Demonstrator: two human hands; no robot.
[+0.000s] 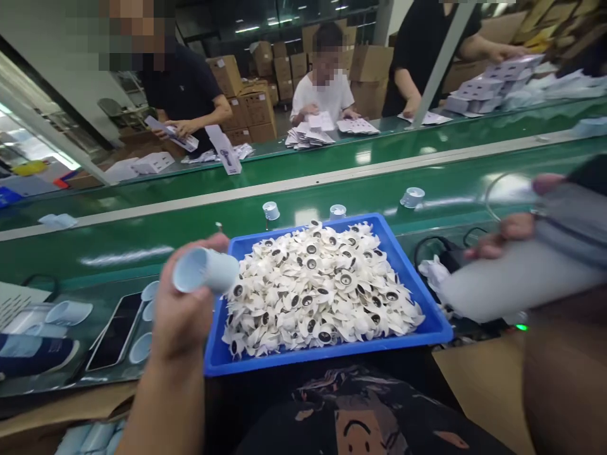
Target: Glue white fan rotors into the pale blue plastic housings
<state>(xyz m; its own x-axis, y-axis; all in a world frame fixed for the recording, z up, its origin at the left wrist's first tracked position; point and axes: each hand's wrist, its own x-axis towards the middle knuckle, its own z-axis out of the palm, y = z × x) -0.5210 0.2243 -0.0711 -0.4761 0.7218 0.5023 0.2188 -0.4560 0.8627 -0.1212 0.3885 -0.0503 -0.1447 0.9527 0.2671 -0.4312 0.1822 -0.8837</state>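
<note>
My left hand [184,309] is closed around a light blue plastic cup [205,270], its open mouth turned to the left, beside a blue tray [332,354]. Heaped in that tray are many small white fan blades [308,284] with dark round hubs. On the right, my right hand [507,234] is smeared by motion, its fingers curled against a large grey-white object [512,284] whose kind I cannot make out. Three more light blue cups [412,197] stand on the green belt [190,202] behind the tray.
A phone [115,332] lies on the left among several cups [69,313] and a dark blue object [35,355]. More cups fill a carton [92,436] below. Black cables [429,243] lie right of the tray. Three people work across the belt with white boxes [478,91].
</note>
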